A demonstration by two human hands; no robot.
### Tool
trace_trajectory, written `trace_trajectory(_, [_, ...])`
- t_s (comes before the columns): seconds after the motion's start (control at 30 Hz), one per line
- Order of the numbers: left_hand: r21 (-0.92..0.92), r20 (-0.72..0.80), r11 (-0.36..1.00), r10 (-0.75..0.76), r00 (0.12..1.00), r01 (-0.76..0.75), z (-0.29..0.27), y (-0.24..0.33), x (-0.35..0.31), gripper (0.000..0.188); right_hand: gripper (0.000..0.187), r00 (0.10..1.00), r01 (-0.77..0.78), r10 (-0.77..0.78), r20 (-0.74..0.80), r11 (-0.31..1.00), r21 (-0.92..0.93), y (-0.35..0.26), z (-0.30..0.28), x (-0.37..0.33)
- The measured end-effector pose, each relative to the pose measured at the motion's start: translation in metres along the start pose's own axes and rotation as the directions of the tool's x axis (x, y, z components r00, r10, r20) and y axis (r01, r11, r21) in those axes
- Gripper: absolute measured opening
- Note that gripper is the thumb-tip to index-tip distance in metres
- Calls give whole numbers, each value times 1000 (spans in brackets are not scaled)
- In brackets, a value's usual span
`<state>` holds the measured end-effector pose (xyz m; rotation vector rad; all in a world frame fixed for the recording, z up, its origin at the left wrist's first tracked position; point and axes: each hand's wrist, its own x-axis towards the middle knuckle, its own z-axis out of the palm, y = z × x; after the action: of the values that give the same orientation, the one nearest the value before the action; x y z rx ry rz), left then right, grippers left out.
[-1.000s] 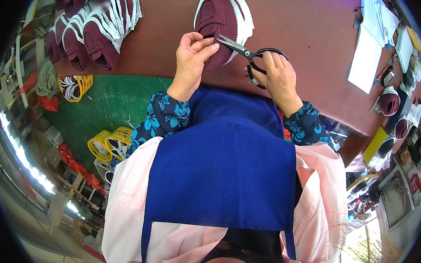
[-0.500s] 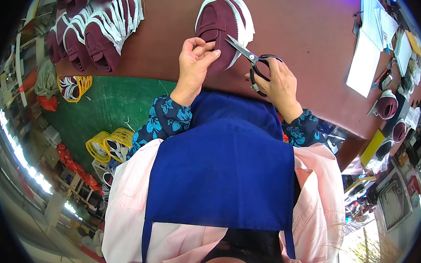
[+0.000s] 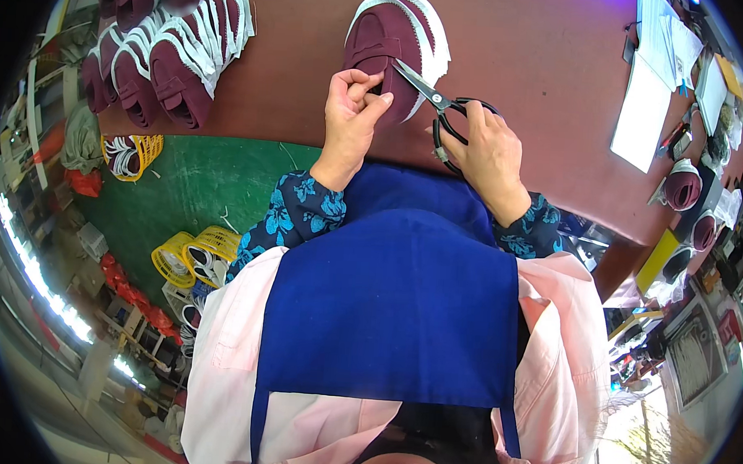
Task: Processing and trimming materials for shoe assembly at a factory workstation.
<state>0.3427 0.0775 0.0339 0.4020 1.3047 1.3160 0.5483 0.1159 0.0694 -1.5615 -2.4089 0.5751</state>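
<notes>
A maroon shoe upper with a white edge lies on the table in front of me, apparently stacked over another like it. At its near-left side, my left hand is closed in a pinch beside the dark opening. What the fingertips grip is too small to make out. My right hand holds scissors with black handles, its fingers in the loops. The scissor tips touch or hover just over the upper near its strap, a short way beyond my left fingertips.
Rows of similar maroon uppers stand at the table's far left. White papers lie to the right, near small tools and wrapped maroon pieces. Yellow baskets sit below left on the green floor. The brown table ends close to my apron.
The scissors have shifted slightly left and away from me, their blades closer together. My left hand has moved a little to the right, its thumb and fingers still pinched.
</notes>
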Motion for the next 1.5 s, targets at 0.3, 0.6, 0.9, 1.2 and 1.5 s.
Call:
trace_trajectory(0.3, [-110, -197, 991, -101, 975, 81, -41, -2, -8, 28, 28, 876, -427, 472, 100, 662, 616, 46, 22, -7])
trace_trajectory(0.6, [-124, 31, 903, -412, 911, 412, -74, 2, -41, 29, 45, 862, -503, 501, -74, 864, -7, 163, 76, -28])
trace_trajectory(0.9, [-107, -69, 961, -262, 963, 254, -48, -5, -46, 40, 22, 933, -248, 351, -84, 792, 558, 58, 102, 46])
trace_trajectory(1.2, [60, -11, 975, -213, 977, 213, -43, -8, -51, 45, 20, 865, -429, 446, 229, 425, 797, 31, 117, 62])
trace_trajectory(1.5, [-209, -81, 901, -404, 911, 380, -71, -7, -56, 43, 15, 900, -328, 392, 193, 315, 890, -15, 82, 57])
